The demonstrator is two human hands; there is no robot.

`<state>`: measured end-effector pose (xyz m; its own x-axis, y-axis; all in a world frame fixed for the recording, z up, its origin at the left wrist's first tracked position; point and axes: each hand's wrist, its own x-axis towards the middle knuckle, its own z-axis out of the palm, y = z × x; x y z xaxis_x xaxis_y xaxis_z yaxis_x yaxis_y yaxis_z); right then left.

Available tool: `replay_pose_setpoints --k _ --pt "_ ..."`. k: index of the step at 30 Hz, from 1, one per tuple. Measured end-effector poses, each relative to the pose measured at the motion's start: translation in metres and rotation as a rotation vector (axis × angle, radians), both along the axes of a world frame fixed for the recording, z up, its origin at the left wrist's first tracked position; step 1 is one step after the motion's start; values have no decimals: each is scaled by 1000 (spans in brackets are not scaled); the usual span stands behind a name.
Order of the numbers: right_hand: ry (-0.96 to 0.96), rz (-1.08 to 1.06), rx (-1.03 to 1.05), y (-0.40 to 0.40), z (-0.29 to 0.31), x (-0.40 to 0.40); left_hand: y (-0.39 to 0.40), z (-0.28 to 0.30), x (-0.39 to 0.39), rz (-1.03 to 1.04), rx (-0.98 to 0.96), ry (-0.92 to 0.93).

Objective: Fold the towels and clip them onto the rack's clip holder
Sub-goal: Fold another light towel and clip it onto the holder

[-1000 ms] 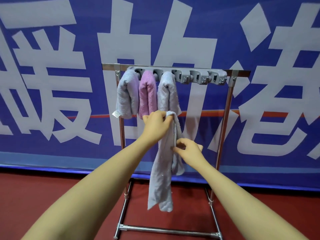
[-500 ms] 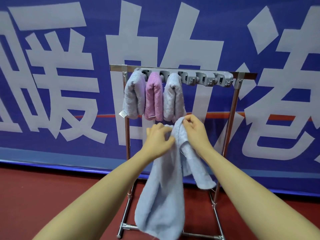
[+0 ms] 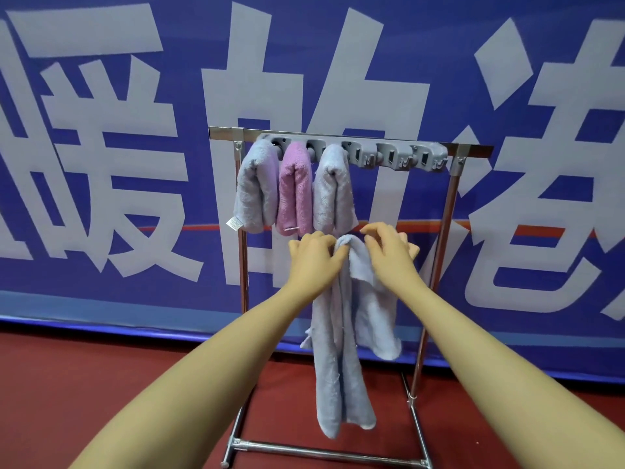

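A light blue towel (image 3: 341, 350) hangs in front of the metal rack (image 3: 449, 211), draped double from its top edge. My left hand (image 3: 314, 258) grips that top edge from the left. My right hand (image 3: 389, 255) sits just right of it, fingers curled around the upper fold. On the grey clip holder (image 3: 395, 154) hang three folded towels: a pale lavender towel (image 3: 257, 187) at the left, a pink towel (image 3: 295, 189) in the middle, a pale grey-blue towel (image 3: 333, 189) to the right. The holder's right clips hold nothing.
A blue banner with large white characters (image 3: 101, 147) stands close behind the rack. The floor (image 3: 84, 384) is dark red. The rack's base bar (image 3: 324, 453) runs low across the front, between its two uprights.
The towel's spread lower part has drawn in and now hangs as a narrower strip with a shorter flap at the right. Both hands stay at its top edge, the right slightly lower.
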<state>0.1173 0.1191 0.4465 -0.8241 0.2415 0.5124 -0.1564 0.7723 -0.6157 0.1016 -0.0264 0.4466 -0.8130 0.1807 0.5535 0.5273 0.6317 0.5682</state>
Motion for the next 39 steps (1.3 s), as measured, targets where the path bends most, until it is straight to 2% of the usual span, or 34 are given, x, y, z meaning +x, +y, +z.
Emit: replay_pose_setpoints --k 4,8,12,21,26,32,35,39 --pt "214 -1 -8 -6 -12 22 5 6 -5 54 -31 -18" --pt "151 -6 163 -9 -37 26 3 9 -5 89 -25 -37" --pt "35 -40 174 -18 -40 22 -1 12 -2 102 -10 -38" --pt "91 55 -247 -40 -15 21 -15 16 2 45 79 -53" --pt "-33 91 -291 -43 -9 22 -17 15 3 -14 91 -31" --pt "22 43 -323 -41 -8 17 -22 14 1 -40 54 20" --pt "48 -21 -311 -41 -6 15 -23 11 -1 50 29 64" --pt "85 -59 -308 -34 5 12 -32 3 -14 95 63 5"
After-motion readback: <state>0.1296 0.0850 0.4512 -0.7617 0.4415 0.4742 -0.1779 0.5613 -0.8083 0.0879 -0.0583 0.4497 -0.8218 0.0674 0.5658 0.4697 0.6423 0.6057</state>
